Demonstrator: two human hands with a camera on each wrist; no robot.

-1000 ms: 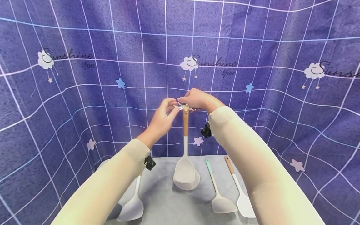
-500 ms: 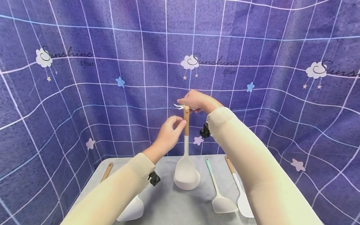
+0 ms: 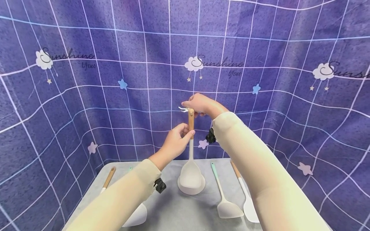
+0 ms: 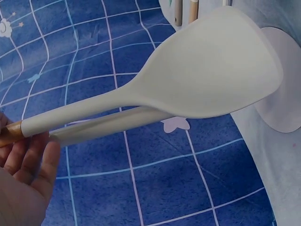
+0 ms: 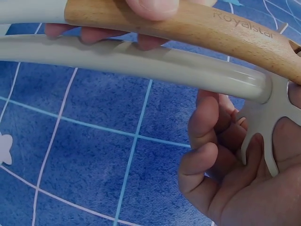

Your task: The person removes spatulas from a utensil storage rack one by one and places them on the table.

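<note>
A white spatula (image 3: 190,175) with a wooden handle hangs upright at a pale utensil stand, whose round base (image 3: 199,190) stands on the table. My left hand (image 3: 177,140) pinches the lower part of the wooden handle, thumb in front and fingers behind. In the left wrist view the spatula's broad blade (image 4: 216,66) lies alongside the stand's pole (image 4: 113,126). My right hand (image 3: 200,104) grips the hooked top of the stand from above. In the right wrist view its curled fingers surround the white hooks (image 5: 270,125), and the handle's end overlaps them.
On the grey table (image 3: 173,211), a green-handled spatula (image 3: 228,210) and a wooden-handled one (image 3: 251,210) lie to the right. To the left lie a wooden handle (image 3: 109,177), a green handle tip (image 3: 131,168) and a white blade (image 3: 138,216), partly behind my left sleeve.
My left hand has left the stand's hooked top, come down to the spatula's wooden handle and slid lower along it. The right hand has stayed on the top.
</note>
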